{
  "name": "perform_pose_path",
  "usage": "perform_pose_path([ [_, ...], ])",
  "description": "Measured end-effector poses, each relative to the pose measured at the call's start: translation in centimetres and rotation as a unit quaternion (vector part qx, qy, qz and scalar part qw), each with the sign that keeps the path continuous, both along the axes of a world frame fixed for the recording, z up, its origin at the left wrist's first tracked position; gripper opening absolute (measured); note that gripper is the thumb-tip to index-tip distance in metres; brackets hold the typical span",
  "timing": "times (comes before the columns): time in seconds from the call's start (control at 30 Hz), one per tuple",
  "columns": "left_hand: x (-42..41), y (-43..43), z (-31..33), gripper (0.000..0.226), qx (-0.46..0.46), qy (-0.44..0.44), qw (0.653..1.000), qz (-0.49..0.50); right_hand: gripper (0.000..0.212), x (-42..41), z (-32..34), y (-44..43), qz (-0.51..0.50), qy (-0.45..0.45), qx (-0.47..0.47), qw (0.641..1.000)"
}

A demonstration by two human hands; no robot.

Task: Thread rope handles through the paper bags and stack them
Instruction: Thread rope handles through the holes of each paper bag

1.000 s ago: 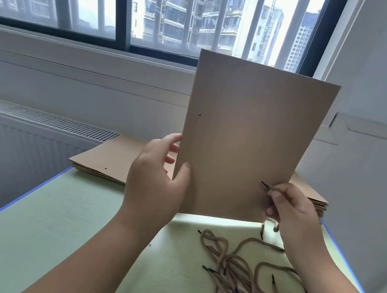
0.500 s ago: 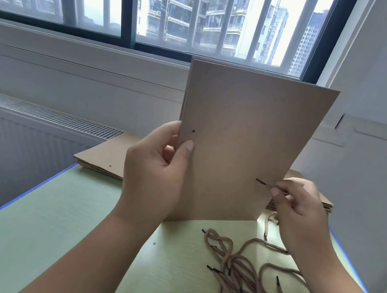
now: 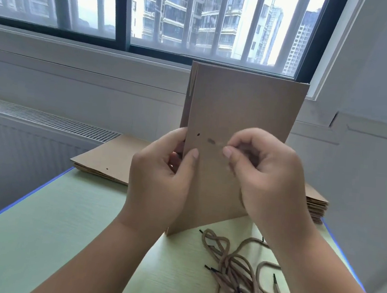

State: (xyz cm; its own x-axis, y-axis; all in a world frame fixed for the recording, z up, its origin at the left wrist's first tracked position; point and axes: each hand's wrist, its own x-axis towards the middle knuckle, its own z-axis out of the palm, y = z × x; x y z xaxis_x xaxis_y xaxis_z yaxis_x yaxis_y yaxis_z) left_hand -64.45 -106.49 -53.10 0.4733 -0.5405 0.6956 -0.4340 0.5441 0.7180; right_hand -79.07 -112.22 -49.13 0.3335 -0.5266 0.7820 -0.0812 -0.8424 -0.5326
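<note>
Over the counter [image 3: 63, 216], the right hand [image 3: 267, 177], fingers pinching a rope tip [image 3: 212, 141], has crossed to the hole [image 3: 198, 134] in the bag [image 3: 245, 109]; the left hand [image 3: 161, 174] pinches its edge.

Two bare hands show: one left hand [image 3: 160, 181] and one right hand [image 3: 267, 177]. There is one upright brown kraft paper bag [image 3: 238, 108], with one round punched hole [image 3: 198, 134] in plain view, and one blurred tan rope end [image 3: 214, 142]. The piled flat brown paper bags [image 3: 106, 159] are too many to count. One tangled heap of tan ropes [image 3: 235, 263] shows at least six black tips. There is one pale green table [image 3: 38, 226].
</note>
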Motion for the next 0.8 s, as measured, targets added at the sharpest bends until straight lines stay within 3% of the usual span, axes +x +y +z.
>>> perform_pose_path([
  [0.13, 0.1, 0.0, -0.1, 0.031, -0.002, -0.005, 1.0, 0.006, 0.016, 1.8, 0.3, 0.1, 0.024, -0.023, 0.001, 0.999],
  [0.33, 0.0, 0.0, -0.1, 0.041, -0.005, -0.015, 1.0, 0.003, 0.012, 2.6, -0.4, -0.3, -0.04, -0.03, -0.021, 0.999],
  [0.8, -0.3, 0.1, -0.1, 0.039, -0.006, -0.032, 0.999, 0.012, 0.012, 2.6, -0.7, -0.7, -0.063, -0.048, -0.064, 0.995],
])
